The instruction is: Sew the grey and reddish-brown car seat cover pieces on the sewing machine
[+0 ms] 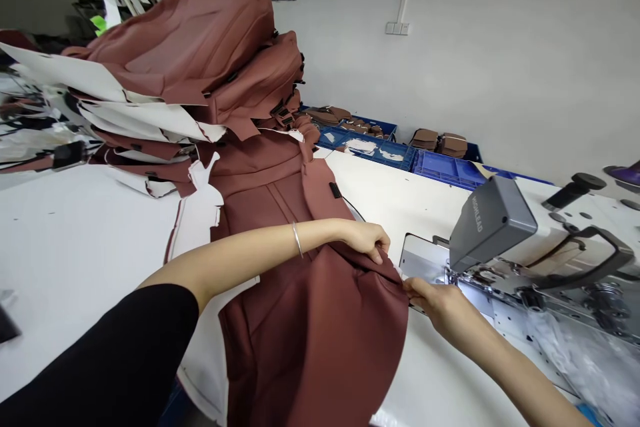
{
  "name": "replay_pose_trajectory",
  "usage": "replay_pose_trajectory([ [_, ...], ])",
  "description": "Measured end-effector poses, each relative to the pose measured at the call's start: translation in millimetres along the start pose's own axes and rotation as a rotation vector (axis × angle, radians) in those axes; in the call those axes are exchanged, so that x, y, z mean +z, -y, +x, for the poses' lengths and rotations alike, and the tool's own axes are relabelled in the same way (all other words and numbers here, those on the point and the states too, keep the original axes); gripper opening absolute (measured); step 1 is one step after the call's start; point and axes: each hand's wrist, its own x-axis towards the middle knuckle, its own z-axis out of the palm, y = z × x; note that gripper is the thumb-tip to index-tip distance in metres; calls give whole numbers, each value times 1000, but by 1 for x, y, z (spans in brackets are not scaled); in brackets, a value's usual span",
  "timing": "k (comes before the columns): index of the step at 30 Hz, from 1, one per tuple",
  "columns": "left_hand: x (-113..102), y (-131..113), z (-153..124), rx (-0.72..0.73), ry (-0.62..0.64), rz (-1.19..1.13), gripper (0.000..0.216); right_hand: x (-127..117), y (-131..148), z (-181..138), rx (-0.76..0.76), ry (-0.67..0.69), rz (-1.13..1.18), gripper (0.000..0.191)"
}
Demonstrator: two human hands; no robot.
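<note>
Both hands, left point(367, 240) and right point(435, 300), pinch the cover point(310, 320): reddish-brown, smooth, seamed, its edge bunched at the fingers.

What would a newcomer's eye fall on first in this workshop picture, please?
First the reddish-brown leatherette cover, draped over the white table in the centre, its edge pinched by the left hand and the right hand. Next the tall pile of matching covers at upper left. Then the grey-headed sewing machine at right.

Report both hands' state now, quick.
Left hand: closed, pinching the edge of the brown leather cover.
Right hand: closed, gripping the same cover edge beside the sewing machine.
</note>
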Motion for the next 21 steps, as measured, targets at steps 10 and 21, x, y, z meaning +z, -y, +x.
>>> replay_pose_trajectory([
  [10,8,0,15,2,-9,38,13,17,-19,1,-584,-93,-701,30],
  [21,-1,-3,25,-46,-7,226,26,48,-8,2,-500,-187,-794,26],
])
